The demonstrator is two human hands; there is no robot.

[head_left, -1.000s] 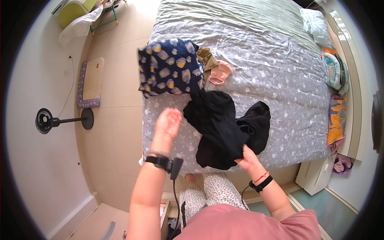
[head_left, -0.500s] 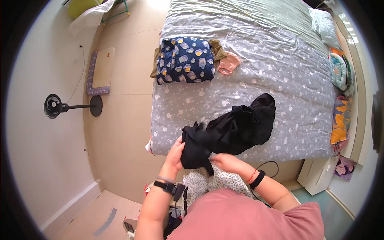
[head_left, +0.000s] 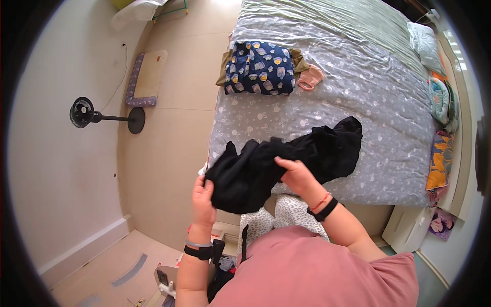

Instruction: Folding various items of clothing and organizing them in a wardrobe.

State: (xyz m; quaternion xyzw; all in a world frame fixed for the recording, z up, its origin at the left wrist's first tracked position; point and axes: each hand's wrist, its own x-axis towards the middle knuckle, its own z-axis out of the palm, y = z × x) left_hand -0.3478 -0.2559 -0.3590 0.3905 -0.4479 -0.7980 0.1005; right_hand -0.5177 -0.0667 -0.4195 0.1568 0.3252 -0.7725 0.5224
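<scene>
A black garment [head_left: 240, 176] is stretched between my hands over the near edge of the bed [head_left: 255, 117]. My left hand [head_left: 203, 202] grips its left edge, thumb and fingers closed on the cloth. Farther right, my right hand [head_left: 297, 176] pinches the cloth near its middle; folds hide some of the fingertips. More black cloth [head_left: 340, 148] lies bunched on the sheet to the right; I cannot tell whether it is the same piece. Beyond sits a folded navy patterned garment [head_left: 261, 69] on olive cloth [head_left: 300, 60], with a small pink garment [head_left: 311, 78] beside it.
Along the bed's right side are a pale pillow [head_left: 425, 46], a folded teal quilt [head_left: 440, 100] and an orange floral cloth [head_left: 439, 161]. A black standing fan [head_left: 82, 112] and a cushion-edged mat [head_left: 148, 77] are on the left floor. A white cabinet [head_left: 406, 225] stands near right.
My left hand has moved left and my right hand up and right onto the cloth. The black garment's near part has spread wider between them. The whole view has shifted slightly.
</scene>
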